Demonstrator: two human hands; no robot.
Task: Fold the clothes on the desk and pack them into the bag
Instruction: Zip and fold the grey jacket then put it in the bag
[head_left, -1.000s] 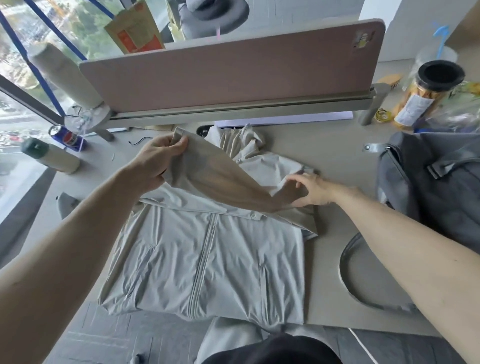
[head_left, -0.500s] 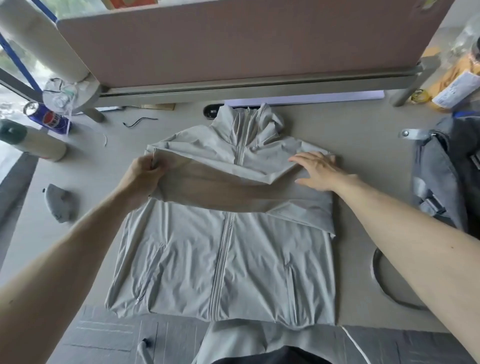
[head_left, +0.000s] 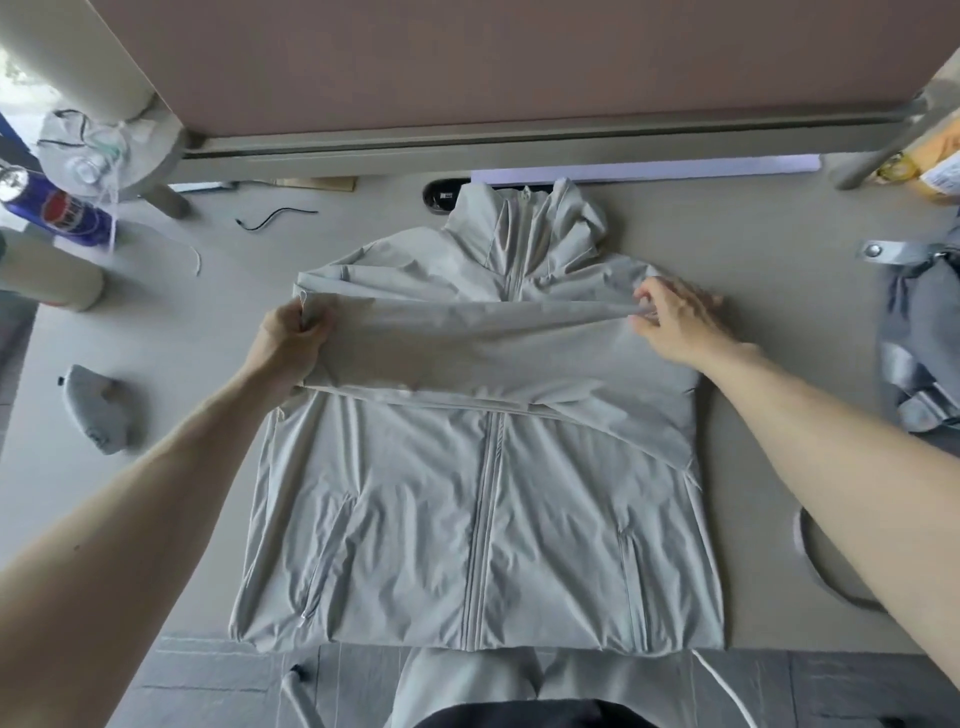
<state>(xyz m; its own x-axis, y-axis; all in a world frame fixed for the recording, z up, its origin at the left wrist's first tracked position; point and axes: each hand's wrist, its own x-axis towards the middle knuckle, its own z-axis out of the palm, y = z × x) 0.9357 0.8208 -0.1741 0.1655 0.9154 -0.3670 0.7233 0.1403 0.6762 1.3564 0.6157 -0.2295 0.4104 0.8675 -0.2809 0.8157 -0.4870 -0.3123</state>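
Looked down on a beige tabletop (head_left: 363, 234) backed by a pink divider panel (head_left: 519, 62). Had the pale grey jacket (head_left: 483, 519) flat at centre, zip up, collar toward the panel, and the grey bag (head_left: 924, 353) at the right edge. Gripped the sleeve (head_left: 467, 343) end in the left hand (head_left: 291, 338), fingers curled. Pinched its fold by the shoulder with the right hand (head_left: 680, 322). Held it taut across the chest.

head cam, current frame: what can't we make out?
All head view.
- bag: cut off by right edge, opening unseen.
- sleeve cuff: covered by the gripping left hand.
- jacket chest: hidden under the folded sleeve.
- can label: blurred, partly past left edge.
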